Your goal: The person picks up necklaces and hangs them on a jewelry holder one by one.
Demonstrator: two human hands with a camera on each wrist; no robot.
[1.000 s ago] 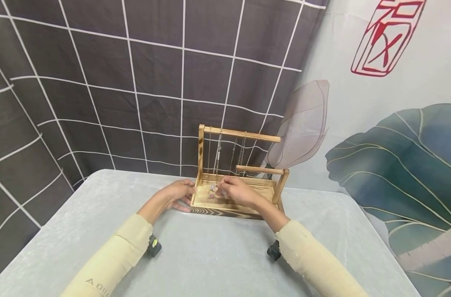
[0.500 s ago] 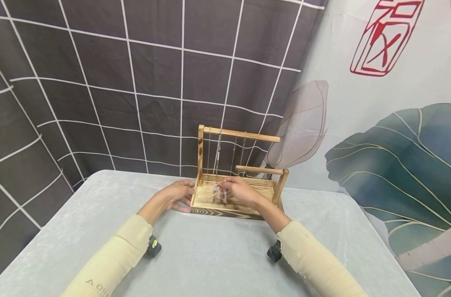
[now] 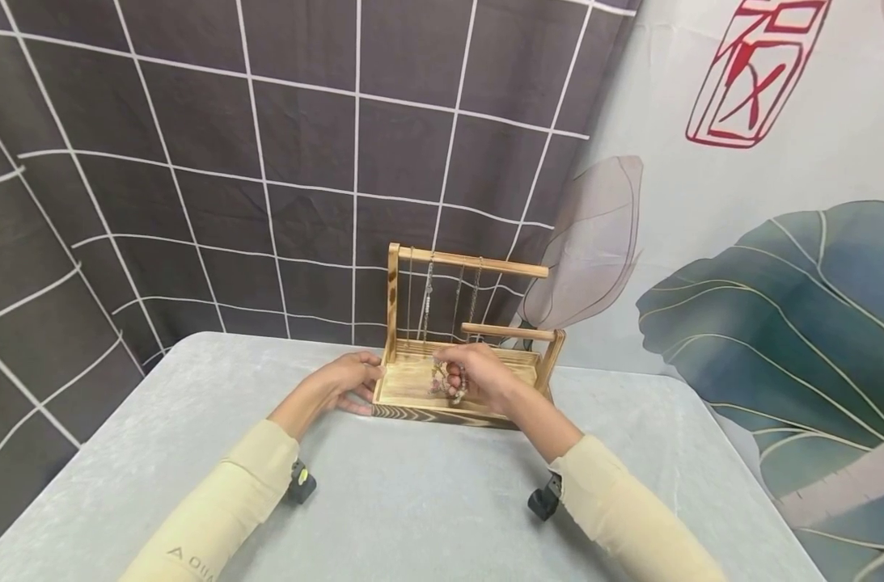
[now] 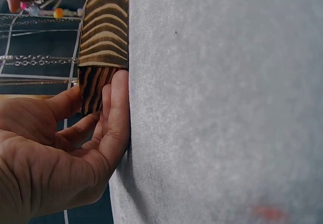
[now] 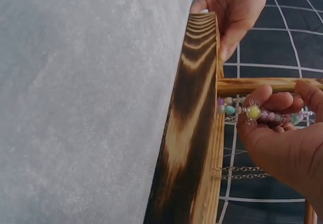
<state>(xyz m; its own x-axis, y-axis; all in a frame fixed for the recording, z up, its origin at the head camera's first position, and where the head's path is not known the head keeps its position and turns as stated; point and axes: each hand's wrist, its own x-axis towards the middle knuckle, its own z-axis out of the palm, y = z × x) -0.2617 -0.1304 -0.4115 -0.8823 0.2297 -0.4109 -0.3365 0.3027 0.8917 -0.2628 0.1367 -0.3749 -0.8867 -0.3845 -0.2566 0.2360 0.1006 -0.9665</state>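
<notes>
A wooden jewelry stand with a shallow tray base stands near the back of the table. My left hand holds its left end; the left wrist view has the thumb at the rim and the fingers against the dark-grained end face. Over the tray, my right hand holds a beaded bracelet with curled fingers. Pastel beads and a yellow bead show at the fingers in the right wrist view. Part of the beads is hidden in the hand, so I cannot tell whether there are several strands.
Several thin chain necklaces hang from the upper bar of the stand. A shorter, lower bar juts out at its right. Pale grey cloth covers the table, and a dark grid-patterned curtain hangs behind.
My right hand has drawn slightly to the right and turned, the beads moving with it from the tray's left part. The hanging chains sway less. My left hand has stayed put.
</notes>
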